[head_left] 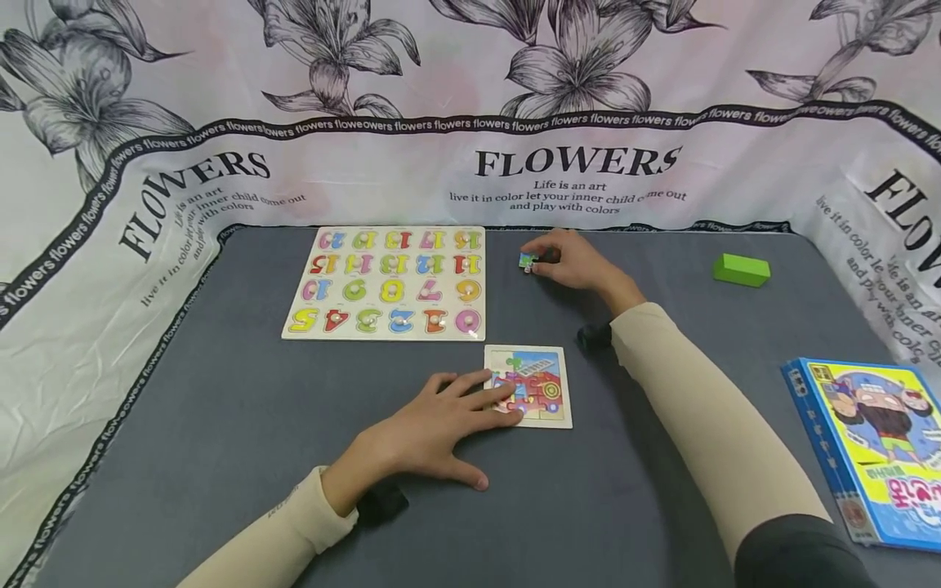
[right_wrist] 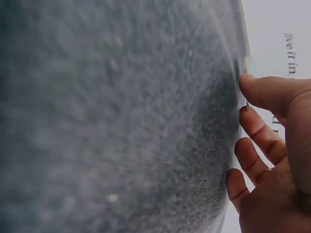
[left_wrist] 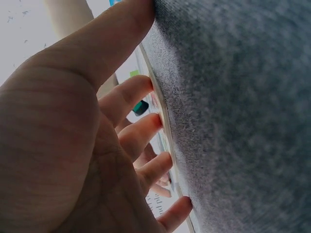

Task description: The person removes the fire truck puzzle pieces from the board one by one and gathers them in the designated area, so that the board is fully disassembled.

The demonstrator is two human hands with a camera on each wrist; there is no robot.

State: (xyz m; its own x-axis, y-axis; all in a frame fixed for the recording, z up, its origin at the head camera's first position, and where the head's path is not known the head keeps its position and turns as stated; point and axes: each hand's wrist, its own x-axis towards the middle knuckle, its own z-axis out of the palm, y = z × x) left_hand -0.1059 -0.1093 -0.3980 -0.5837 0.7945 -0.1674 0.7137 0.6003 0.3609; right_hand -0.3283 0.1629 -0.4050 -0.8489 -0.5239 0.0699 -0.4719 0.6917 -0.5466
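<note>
A small square jigsaw puzzle (head_left: 547, 416) with a pale wooden frame and a red vehicle picture lies in the middle of the table. My left hand (head_left: 441, 425) rests on its left side with fingers spread and straight, covering part of the picture. In the left wrist view, the fingertips (left_wrist: 154, 120) touch the board's edge. Farther back, my right hand (head_left: 575, 263) pinches a small blue and green puzzle piece (head_left: 526, 260) between thumb and finger. From the right wrist, the piece (right_wrist: 247, 65) shows only as a thin edge by the thumb; its underside is hidden.
A wooden number board (head_left: 382, 283) with colourful digits lies behind and left of the small puzzle. A green block (head_left: 742, 270) stands at the back right, and a blue and yellow box (head_left: 875, 449) at the right edge. Flower-printed cloth (head_left: 412, 175) borders the grey table (head_left: 220, 408).
</note>
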